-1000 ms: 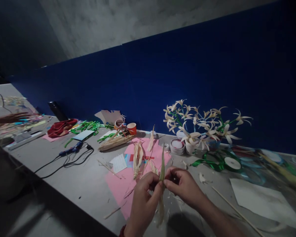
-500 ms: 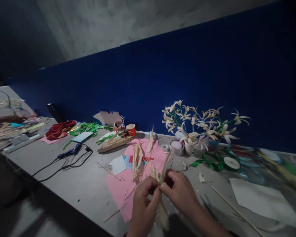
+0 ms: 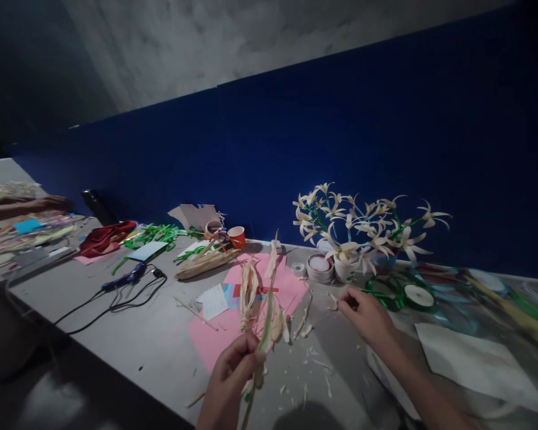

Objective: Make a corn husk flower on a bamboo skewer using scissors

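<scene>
My left hand (image 3: 233, 367), low in the middle, pinches a long pale-green strip of corn husk (image 3: 268, 316) between thumb and fingers. The strip stands tilted upward over pink paper (image 3: 201, 343). My right hand (image 3: 363, 310) is apart from it, low over the grey table to the right, its fingertips drawn together beside a small curled husk scrap (image 3: 333, 303). Whether those fingers hold anything is hidden. Behind the strip lie a tied bundle of dried husk (image 3: 250, 286) and some loose husk pieces (image 3: 278, 319).
Potted husk flowers (image 3: 347, 248) stand by the blue partition (image 3: 269, 155), near a round tin (image 3: 320, 269) and green ribbon (image 3: 381, 292). To the left lie a glue gun (image 3: 125, 278) with cables, a red cloth (image 3: 105, 239) and green stems (image 3: 155, 235). Another person's hands (image 3: 49, 203) are far left.
My hands have parted. The left has moved left and down with the husk strip; the right has let go of it and moved right, to the small scrap.
</scene>
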`<state>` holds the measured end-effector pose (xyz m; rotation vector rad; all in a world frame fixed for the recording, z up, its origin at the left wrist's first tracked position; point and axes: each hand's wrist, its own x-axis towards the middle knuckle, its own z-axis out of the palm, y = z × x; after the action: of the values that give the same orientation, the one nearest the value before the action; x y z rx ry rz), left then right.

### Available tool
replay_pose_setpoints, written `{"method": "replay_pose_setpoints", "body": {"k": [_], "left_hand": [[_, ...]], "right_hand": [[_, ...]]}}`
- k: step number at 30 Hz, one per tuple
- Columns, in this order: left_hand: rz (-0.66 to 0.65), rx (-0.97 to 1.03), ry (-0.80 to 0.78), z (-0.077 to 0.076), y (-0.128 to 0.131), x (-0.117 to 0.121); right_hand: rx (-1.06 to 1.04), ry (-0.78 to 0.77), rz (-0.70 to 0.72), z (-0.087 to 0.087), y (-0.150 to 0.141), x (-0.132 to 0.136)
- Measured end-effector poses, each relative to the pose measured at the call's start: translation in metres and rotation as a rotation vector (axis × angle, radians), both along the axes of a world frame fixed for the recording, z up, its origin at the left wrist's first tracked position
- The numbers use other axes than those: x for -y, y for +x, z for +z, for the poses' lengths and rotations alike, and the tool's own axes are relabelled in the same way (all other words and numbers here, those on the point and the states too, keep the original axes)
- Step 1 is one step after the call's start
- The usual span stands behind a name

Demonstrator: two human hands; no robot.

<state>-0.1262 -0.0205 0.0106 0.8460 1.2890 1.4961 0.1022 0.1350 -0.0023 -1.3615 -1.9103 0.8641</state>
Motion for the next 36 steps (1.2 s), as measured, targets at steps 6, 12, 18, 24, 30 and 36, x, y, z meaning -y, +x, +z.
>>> {"method": "replay_pose_setpoints", "body": {"k": [6,12,18,24,30,36], "left_hand": [[0.05,-0.049,0.007,-0.005,-0.006,-0.007],[-0.017,-0.074,0.042,-0.002,0.013,-0.018],[-0.067,-0.112,0.061,0.0,0.025,-0.02],[-0.053,-0.207,0.1,0.001,0.029,-0.018],[-0.058,-0.317,0.139,0.002,0.028,-0.018],[-0.09,-0.416,0.143,0.004,0.027,-0.017]], "right_hand": [[-0.334,-0.297,0.136,0.006,0.003,0.022],[-0.463,-0.415,0.209,0.019,-0.008,0.039],[-0.382,-0.315,0.232,0.007,-0.022,0.038],[-0.308,-0.23,0.342,0.019,-0.041,0.059],[-0.264,-0.157,0.364,0.032,-0.055,0.08],[-0.292,-0.174,0.395,0.029,-0.054,0.079]]}}
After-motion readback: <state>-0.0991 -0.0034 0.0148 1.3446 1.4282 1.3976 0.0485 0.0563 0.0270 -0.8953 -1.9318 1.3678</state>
